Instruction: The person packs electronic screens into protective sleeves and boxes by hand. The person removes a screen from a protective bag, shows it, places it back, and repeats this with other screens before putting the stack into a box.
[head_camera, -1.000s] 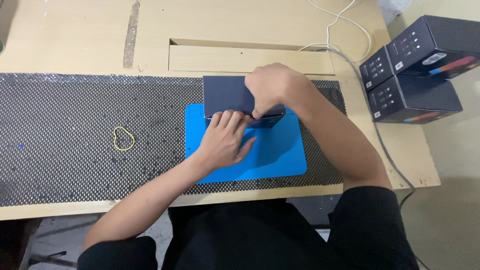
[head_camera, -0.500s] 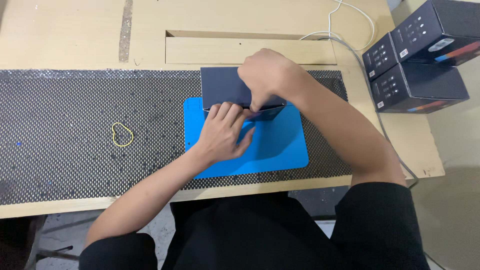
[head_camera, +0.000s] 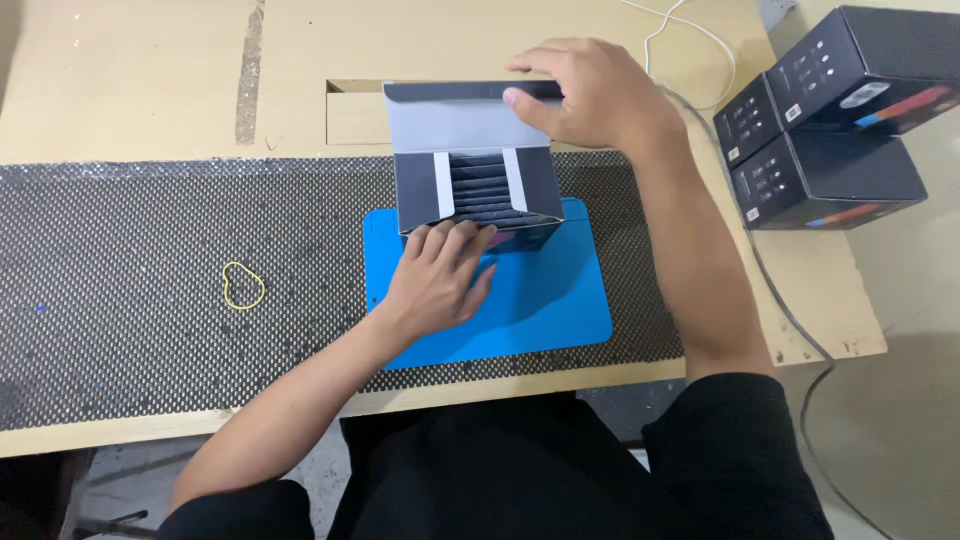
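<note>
A dark blue cardboard box (head_camera: 480, 195) stands on a bright blue mat (head_camera: 545, 300), its lid flap swung up and back. Inside I see a row of dark flat packets. My right hand (head_camera: 590, 95) pinches the top edge of the raised lid flap. My left hand (head_camera: 440, 275) lies flat on the mat with its fingers pressed against the box's front lower edge.
The mat rests on a black perforated anti-slip sheet (head_camera: 150, 290) over a wooden bench (head_camera: 150, 80). A yellow rubber band (head_camera: 243, 285) lies on the sheet to the left. Dark boxes (head_camera: 830, 120) are stacked at the right, beside a white cable (head_camera: 690, 30).
The box was closed under both hands. Now my right hand has lifted the lid flap up and back, showing the packets; my left hand stays at the box's front.
</note>
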